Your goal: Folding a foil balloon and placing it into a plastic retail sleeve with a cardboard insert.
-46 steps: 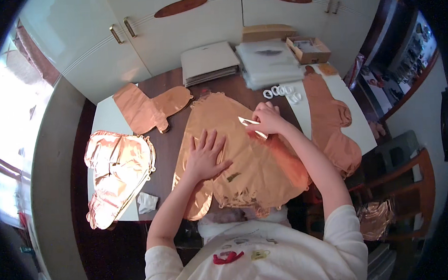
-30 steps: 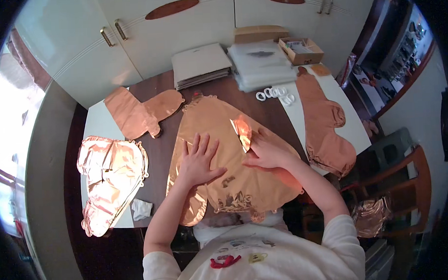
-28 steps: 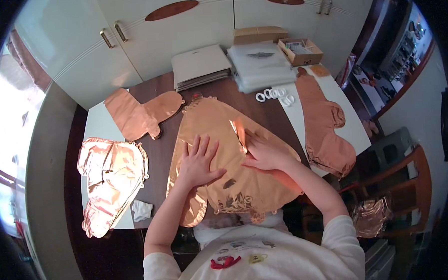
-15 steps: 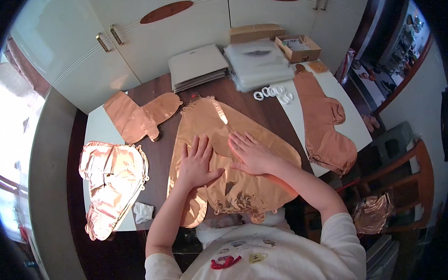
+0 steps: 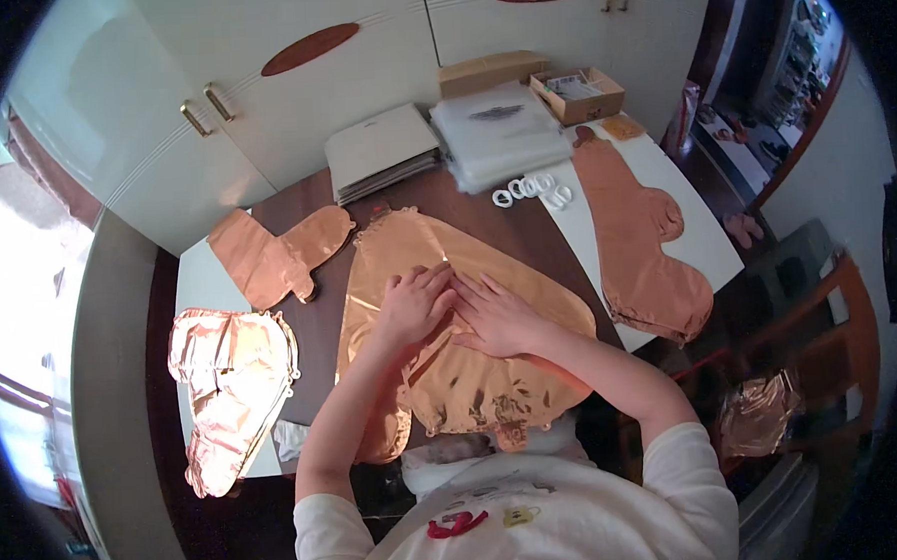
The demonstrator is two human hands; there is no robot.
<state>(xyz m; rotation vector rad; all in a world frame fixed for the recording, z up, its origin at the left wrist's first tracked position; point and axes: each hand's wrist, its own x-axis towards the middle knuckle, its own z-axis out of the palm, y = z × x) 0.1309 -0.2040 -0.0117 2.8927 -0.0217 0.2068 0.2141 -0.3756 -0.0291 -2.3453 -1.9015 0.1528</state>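
A large flat copper-coloured foil balloon point(image 5: 518, 377) lies in front of me, with small loops along its edges and its near edge reaching my lap. My left hand point(image 5: 415, 306) rests on its middle, fingers loosely bent and pointing right, with no fold of foil visibly gripped. Against it lies my right hand point(image 5: 495, 316), flat on the foil with fingers stretched toward the upper left. The fingertips of both hands meet or overlap. Creases run through the foil around my left wrist.
Flat foil balloons lie at the far left point(image 5: 272, 256), near left point(image 5: 232, 365) and right point(image 5: 648, 261). Behind are stacked grey folders point(image 5: 383, 148), clear plastic bags point(image 5: 507, 137), a small cardboard box point(image 5: 581, 96) and white rings point(image 5: 535, 187). A wooden chair point(image 5: 851, 332) stands at right.
My left hand has slid right and its fingers have bent, closing the gap to my right hand. The right hand stays about where it was on the foil. The whole view has shifted slightly.
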